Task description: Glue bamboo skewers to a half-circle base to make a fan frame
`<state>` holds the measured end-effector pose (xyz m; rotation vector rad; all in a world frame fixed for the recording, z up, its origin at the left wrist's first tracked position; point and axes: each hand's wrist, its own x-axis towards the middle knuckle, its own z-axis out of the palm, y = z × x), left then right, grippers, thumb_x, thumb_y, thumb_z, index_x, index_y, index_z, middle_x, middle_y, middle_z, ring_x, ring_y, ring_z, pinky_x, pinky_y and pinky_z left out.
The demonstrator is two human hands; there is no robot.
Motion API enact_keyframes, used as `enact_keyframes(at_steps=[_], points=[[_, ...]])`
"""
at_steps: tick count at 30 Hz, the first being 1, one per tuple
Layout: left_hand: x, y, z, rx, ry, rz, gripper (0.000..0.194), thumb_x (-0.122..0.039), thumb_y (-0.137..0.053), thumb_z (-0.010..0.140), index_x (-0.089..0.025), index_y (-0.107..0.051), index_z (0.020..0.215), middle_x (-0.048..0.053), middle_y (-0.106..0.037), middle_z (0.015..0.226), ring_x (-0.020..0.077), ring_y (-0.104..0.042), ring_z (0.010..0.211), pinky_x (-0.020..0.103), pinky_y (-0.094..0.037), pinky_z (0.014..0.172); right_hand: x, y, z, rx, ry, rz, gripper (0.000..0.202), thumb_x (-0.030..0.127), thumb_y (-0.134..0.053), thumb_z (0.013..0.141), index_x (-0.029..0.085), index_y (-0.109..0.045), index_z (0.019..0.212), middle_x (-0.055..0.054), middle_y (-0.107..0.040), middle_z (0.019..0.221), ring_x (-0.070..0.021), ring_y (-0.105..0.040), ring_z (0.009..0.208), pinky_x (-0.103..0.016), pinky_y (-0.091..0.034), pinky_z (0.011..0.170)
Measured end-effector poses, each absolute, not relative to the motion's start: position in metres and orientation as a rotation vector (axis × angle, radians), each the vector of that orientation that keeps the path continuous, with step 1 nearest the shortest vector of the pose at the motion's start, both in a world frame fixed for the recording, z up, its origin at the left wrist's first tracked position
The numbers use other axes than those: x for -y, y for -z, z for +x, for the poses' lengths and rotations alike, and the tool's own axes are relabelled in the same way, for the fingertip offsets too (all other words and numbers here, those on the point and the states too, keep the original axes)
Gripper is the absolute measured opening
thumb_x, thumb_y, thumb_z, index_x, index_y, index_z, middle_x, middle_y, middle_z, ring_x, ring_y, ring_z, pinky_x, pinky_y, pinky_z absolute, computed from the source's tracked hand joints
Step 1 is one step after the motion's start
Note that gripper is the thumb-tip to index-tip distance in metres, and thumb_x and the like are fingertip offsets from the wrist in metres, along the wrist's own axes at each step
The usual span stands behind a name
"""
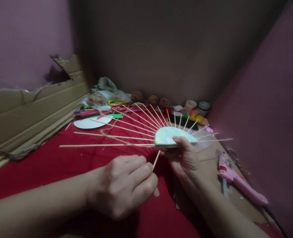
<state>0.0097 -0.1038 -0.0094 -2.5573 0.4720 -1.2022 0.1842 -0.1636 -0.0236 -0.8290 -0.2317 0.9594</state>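
Note:
My right hand (185, 158) grips a pale blue half-round piece (170, 134) by its lower edge, thumb on top. Thin wooden sticks (136, 121) fan out from its curved rim, longer toward the left. A strand of brown twine (106, 135) loops among the left-hand sticks. Closed in a fist, my left hand (129, 185) holds a single wooden stick (156, 160), whose tip points up toward the underside of the half-round piece. Whether that tip touches it, I cannot tell.
A pink glue gun (240, 185) rests on a brown board (213, 172) at right. A white rounded cutout (93, 122) lies on the red cloth (87, 178). Twine balls (137, 96), yellow-handled scissors (116, 102) and small cups (190, 105) line the back. Cardboard (32, 109) stands left.

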Motion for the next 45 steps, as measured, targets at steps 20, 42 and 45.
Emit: enact_keyframes(at_steps=[20, 42, 45], points=[[0.1015, 0.0073, 0.0119, -0.429, 1.151, -2.752, 0.015, -0.01, -0.05, 0.088, -0.009, -0.061, 0.078, 0.005, -0.06, 0.061, 0.0165, -0.051, 0.055, 0.031, -0.041, 0.049, 0.163, 0.0303, 0.1866, 0.237, -0.982, -0.827, 0.009, 0.013, -0.065, 0.062, 0.016, -0.061, 0.069, 0.001, -0.068, 0.062, -0.0167, -0.061, 0.048, -0.034, -0.055, 0.041], [0.1057, 0.0029, 0.0128, -0.378, 1.167, -2.756, 0.024, -0.011, -0.043, 0.09, -0.013, -0.058, 0.071, 0.002, -0.053, 0.057, 0.0142, -0.044, 0.051, 0.03, -0.035, 0.048, 0.1662, 0.0253, 0.1852, 0.203, -1.073, -0.835, 0.014, 0.01, -0.062, 0.064, 0.017, -0.06, 0.076, 0.0, -0.069, 0.063, -0.0164, -0.062, 0.05, -0.027, -0.052, 0.038], [0.1051, 0.0043, 0.0124, -0.389, 1.17, -2.773, 0.025, -0.011, -0.043, 0.09, -0.013, -0.058, 0.071, 0.002, -0.054, 0.058, 0.0145, -0.044, 0.052, 0.031, -0.035, 0.048, 0.1664, 0.0246, 0.1846, 0.203, -1.071, -0.838, 0.013, 0.01, -0.061, 0.064, 0.017, -0.059, 0.075, 0.0, -0.069, 0.063, -0.0167, -0.063, 0.049, -0.028, -0.052, 0.039]])
